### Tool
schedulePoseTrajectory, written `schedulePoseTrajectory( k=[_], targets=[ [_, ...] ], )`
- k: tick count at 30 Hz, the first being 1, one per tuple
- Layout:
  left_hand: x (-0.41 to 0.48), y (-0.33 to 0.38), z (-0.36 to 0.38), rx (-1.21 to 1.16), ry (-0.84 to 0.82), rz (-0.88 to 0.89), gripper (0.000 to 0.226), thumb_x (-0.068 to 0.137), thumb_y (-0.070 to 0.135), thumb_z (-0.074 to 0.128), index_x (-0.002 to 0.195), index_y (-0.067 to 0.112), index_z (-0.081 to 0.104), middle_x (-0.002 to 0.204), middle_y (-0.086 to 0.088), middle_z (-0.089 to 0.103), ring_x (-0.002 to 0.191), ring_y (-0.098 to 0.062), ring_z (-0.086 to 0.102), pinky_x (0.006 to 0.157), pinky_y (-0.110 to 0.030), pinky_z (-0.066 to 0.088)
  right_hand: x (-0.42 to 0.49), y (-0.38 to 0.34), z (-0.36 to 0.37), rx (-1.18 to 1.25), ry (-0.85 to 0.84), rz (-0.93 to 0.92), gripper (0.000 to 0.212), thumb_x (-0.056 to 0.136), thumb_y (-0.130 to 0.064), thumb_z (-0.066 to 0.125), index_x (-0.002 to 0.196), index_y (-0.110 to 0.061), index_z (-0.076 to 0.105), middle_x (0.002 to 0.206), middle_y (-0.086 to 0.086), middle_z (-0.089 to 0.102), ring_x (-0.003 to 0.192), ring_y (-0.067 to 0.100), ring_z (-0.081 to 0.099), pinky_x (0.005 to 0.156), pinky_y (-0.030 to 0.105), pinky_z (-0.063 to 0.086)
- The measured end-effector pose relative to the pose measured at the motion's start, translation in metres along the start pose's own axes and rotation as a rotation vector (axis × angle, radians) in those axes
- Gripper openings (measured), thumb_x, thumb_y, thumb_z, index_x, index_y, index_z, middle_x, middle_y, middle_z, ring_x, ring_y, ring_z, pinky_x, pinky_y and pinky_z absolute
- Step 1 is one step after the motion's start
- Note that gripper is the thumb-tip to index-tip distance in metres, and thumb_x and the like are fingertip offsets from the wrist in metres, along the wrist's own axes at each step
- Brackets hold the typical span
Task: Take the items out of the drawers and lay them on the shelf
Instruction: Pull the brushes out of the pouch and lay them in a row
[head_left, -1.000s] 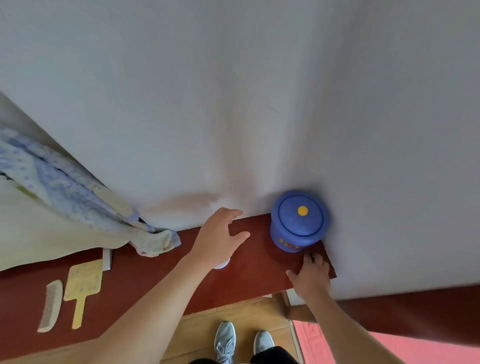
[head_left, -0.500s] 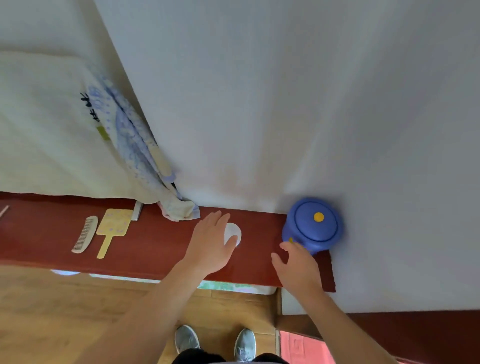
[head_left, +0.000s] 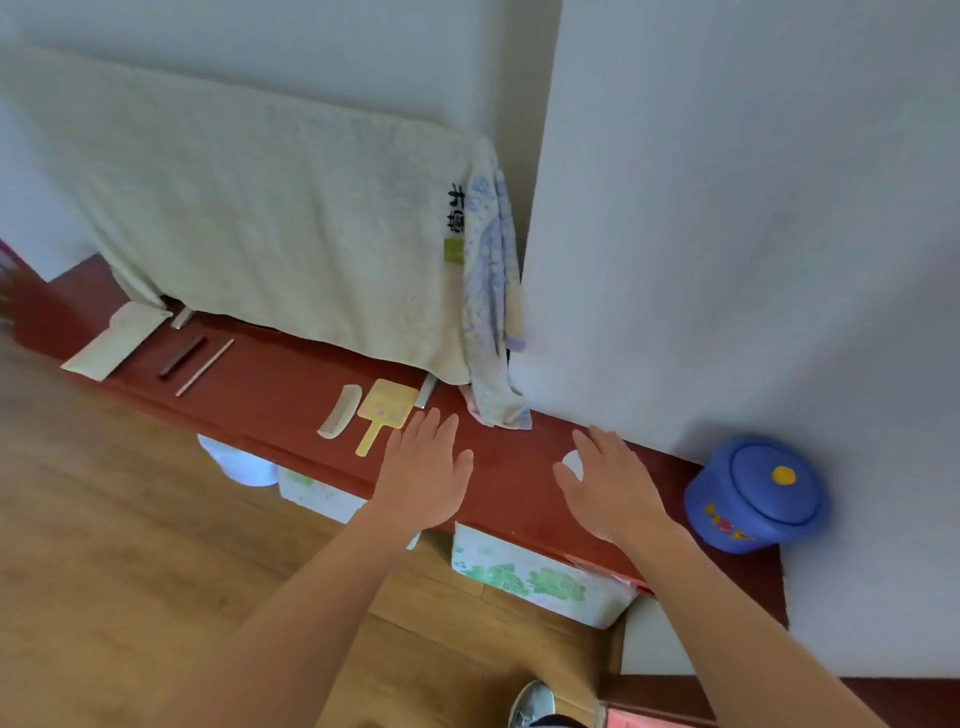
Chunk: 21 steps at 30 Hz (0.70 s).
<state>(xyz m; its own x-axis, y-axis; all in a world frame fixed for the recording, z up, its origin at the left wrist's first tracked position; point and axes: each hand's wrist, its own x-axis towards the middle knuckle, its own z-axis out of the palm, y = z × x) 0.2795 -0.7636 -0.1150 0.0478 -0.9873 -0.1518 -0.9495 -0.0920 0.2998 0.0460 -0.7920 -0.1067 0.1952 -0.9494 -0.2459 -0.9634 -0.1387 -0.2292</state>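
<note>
Red-brown shelf (head_left: 291, 395) boards are running along the wall, and you are holding your 2 hands flat over them, palms down, fingers straight and slightly spread, gripping nothing. Your right hand (head_left: 610, 488) is hovering just left of the blue lidded pot (head_left: 753, 493), which is standing at the shelf's end against the wall. A small white round item (head_left: 572, 463) is lying left of the pot, peeking out from under the thumb side of that hand; you cannot tell whether the hand is touching it. Your left hand (head_left: 423, 478) is farther from the pot. Beyond it a yellow paddle (head_left: 387, 410) and a comb (head_left: 340, 411) are lying side by side. 2 thin sticks (head_left: 192, 362) are lying farthest from the pot.
</note>
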Motion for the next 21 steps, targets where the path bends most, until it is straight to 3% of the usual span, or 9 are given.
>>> schedulePoseTrajectory(
  k=[6, 11, 21],
  targets=[
    [-0.033, -0.084, -0.038, 0.041, 0.029, -0.075, 0.057, 0.103, 0.042, 0.03, 0.154, 0.016, 0.026, 0.163, -0.008, 0.022, 0.15, -0.028, 0.019, 0.119, -0.048, 0.023, -0.008, -0.092, 0.007, -0.078, 0.077, -0.14, 0.06, 0.099, -0.045, 0.032, 0.151, -0.015, 0.027, 0.159, 0.008, 0.024, 0.148, 0.026, 0.017, 0.119, 0.044, 0.019],
    [-0.065, -0.141, -0.063, -0.017, 0.028, -0.173, 0.059, 0.105, 0.04, 0.028, 0.157, 0.017, 0.015, 0.165, -0.007, 0.014, 0.153, -0.027, 0.008, 0.123, -0.049, 0.011, -0.012, -0.159, 0.022, -0.046, 0.057, -0.204, 0.059, 0.1, -0.046, 0.03, 0.151, -0.017, 0.028, 0.161, 0.006, 0.02, 0.149, 0.025, 0.013, 0.119, 0.041, 0.017],
    [-0.091, -0.224, -0.082, -0.049, 0.079, -0.353, 0.059, 0.105, 0.035, 0.028, 0.157, 0.014, 0.014, 0.164, -0.006, 0.016, 0.152, -0.022, 0.01, 0.123, -0.047, 0.014, 0.013, -0.253, 0.029, -0.098, 0.036, -0.431, 0.055, 0.1, -0.041, 0.032, 0.149, -0.014, 0.032, 0.158, 0.006, 0.027, 0.146, 0.024, 0.019, 0.117, 0.042, 0.019]
  ],
)
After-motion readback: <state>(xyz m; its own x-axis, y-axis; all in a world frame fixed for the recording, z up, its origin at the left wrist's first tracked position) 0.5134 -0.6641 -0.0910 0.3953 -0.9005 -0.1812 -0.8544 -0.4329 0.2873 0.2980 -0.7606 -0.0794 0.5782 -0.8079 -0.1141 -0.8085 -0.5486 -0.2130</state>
